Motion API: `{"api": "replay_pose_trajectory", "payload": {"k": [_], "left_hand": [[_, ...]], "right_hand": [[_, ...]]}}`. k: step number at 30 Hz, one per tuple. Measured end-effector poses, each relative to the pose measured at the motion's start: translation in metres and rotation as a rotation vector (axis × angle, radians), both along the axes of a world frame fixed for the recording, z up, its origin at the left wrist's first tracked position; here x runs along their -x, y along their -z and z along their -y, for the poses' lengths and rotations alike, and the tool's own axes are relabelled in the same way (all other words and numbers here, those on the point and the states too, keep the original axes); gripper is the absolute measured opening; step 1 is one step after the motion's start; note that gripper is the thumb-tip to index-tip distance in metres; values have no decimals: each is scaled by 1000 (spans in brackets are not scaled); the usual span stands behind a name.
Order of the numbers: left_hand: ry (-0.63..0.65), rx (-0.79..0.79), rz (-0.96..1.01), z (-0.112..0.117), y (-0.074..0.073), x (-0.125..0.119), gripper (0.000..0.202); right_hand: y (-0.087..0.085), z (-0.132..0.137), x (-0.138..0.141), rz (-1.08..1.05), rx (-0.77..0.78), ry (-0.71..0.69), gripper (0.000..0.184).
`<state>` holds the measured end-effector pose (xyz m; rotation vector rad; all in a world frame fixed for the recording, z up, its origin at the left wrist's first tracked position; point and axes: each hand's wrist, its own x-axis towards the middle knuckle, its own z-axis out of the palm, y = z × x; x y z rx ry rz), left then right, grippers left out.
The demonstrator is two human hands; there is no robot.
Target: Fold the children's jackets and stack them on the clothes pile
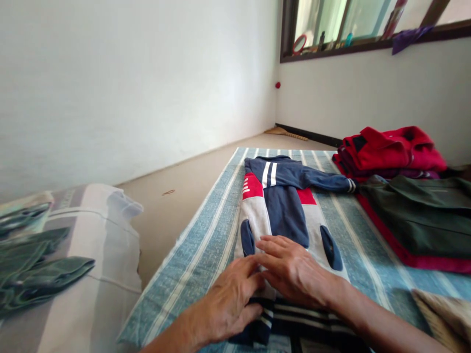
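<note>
We see the jacket (pixel 283 211) under and beyond both grips on a striped cloth (pixel 198 260), its long axis running away from us, collar (pixel 272 158) farthest from the grips, hem (pixel 312 321) closest. One sleeve (pixel 324 180) reaches rightward across the far end; the other seems to run down the left side to a cuff (pixel 265 321) by the left grip (pixel 235 296), the nearer one to it. The left grip curls over there; we cannot tell whether it pinches fabric. The right grip (pixel 294 267) rests palm down, fingers extended, tips meeting the left grip. Right of it we find a dark green garment (pixel 423 211), with red clothes (pixel 401 152) beyond; left of the left grip, green clothes (pixel 40 274). We make out no container.
</note>
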<state>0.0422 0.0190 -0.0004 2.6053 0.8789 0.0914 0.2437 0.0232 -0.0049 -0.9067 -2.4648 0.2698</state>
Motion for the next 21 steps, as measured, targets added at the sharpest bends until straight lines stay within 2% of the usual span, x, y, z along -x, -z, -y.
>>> {"api": "replay_pose_trajectory", "payload": {"k": [3,6,9,11,14,17,19,21], "left_hand": [[-82,58,30,3,5,0,20],[-112,26,86,8,12,3,16],[-93,-67,129,10,16,9,25],[-71,-122,170,5,16,14,20],[-96,-188,289,-14,14,18,8],[-238,-332,360,-43,17,12,19],[-329,-435,315,-64,23,2,27],[-357,-477,218,-80,32,-11,36]], "right_hand": [[18,-12,11,56,42,19,12],[33,-16,12,73,70,48,14],[37,-15,11,81,73,56,14],[36,-16,11,90,74,62,12],[34,-18,12,112,88,72,10],[34,-20,13,135,96,74,14],[34,-20,13,143,93,75,17],[34,-19,14,147,87,71,20]]}}
